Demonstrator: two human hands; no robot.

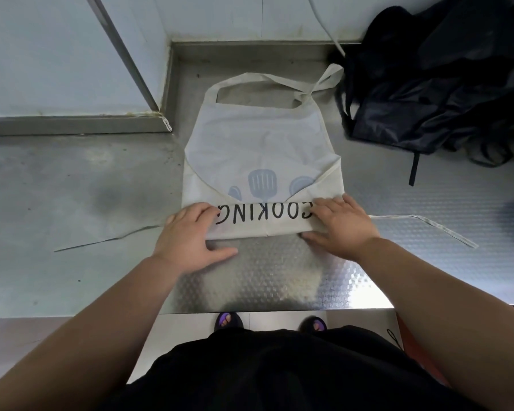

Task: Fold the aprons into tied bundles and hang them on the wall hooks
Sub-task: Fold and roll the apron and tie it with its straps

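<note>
Cream cloth apron lies flat on the steel table, bib away from the person. Its near end is folded up into a band that shows the word COOKING upside down. The neck loop rests at the far end, close to the wall.

The left grip, a bare hand, sits on the band's left end with fingers flat on top and the thumb stretched along the table just below the fold, holding nothing. The right grip covers the right end with fingers spread; its thumb sits at the fold's near edge, and I cannot tell whether it pinches the cloth.

One waist tie trails left across the table and the other tie runs right. Well to the right, by the wall, lies a heap of black fabric.
</note>
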